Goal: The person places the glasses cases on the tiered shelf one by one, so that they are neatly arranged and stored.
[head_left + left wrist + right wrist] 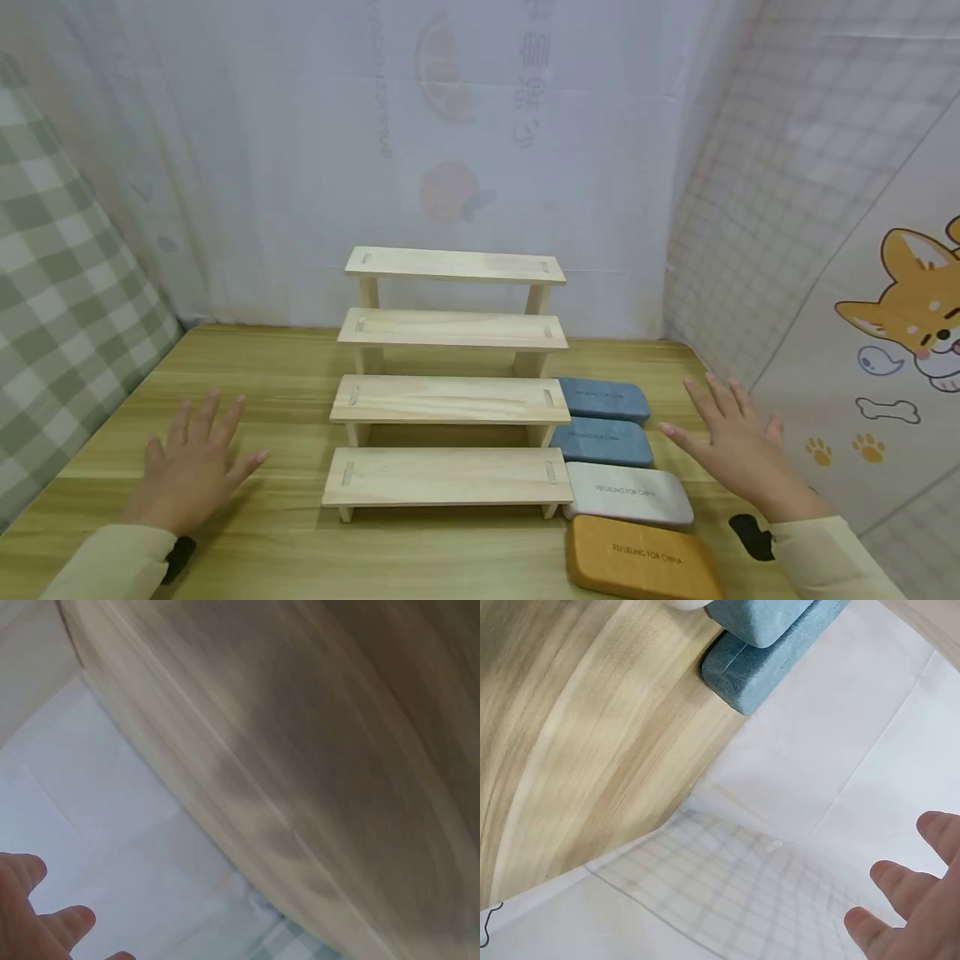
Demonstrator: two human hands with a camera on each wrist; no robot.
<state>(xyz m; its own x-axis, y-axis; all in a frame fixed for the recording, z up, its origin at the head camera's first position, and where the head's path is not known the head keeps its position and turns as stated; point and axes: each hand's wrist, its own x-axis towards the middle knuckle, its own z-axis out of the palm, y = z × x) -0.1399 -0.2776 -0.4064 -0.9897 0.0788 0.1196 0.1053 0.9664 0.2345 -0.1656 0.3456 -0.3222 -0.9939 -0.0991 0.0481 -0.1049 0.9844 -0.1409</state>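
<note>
My left hand point(187, 467), fingers spread, is over the left part of the table and holds nothing. On the other side, my right hand point(742, 446) is likewise spread and bare, just right of a column of cases. That column runs from a blue case point(603, 399) at the back through a second blue case point(602, 441) and a silver-white case point(628, 494) to an orange case point(643, 558) in front. The lettering on the nearer ones reads "REFUELING FOR CHINA". A pale wooden stepped rack point(450, 477) stands in the middle, its shelves bare.
The wood-grain table point(270, 550) is bounded by a white curtain point(285, 167) behind, a green checked cloth point(60, 275) at left and a white cloth with a cartoon dog point(918, 292) at right. The rack's left ends overlap the back curtain in the head view.
</note>
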